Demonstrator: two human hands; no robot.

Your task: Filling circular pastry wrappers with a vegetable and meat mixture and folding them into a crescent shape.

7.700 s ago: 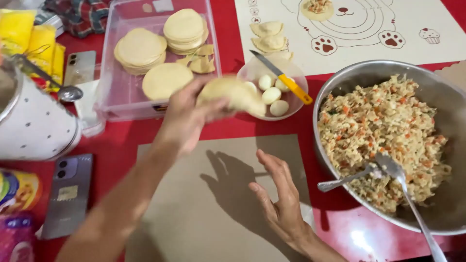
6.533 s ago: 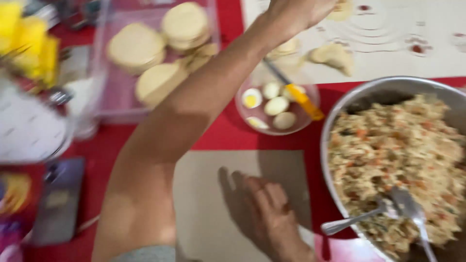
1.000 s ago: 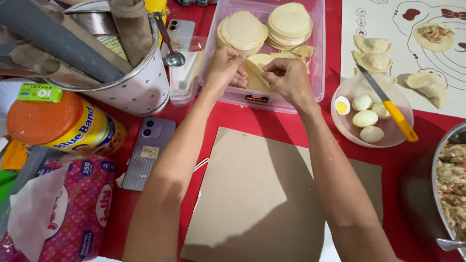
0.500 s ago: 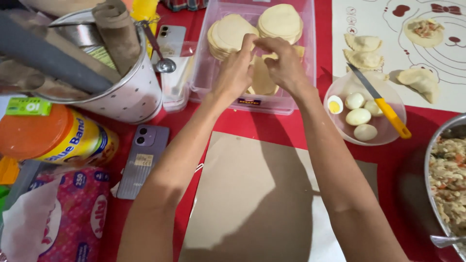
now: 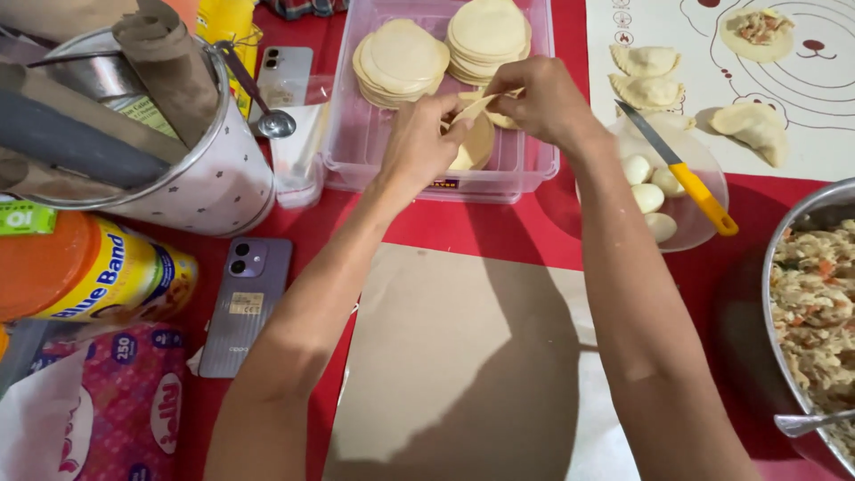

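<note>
While both your hands are hovering over the clear tub [image 5: 534,169], left hand [image 5: 419,147] and right hand [image 5: 543,98] are pinching one dough round [image 5: 474,109] between fingers, edge running left-right; right is nearer the stacks [image 5: 485,36].

Orange-lidded yellow tub [image 5: 98,272] lay on its side at left, blue lettering on its label. Below it, a pink printed plastic packet [image 5: 107,405] with white round marks. Green label tag [image 5: 27,216] at far left edge. Small yellowish sticker [image 5: 242,304] on back of the purple phone [image 5: 245,303], lying face down.
</note>
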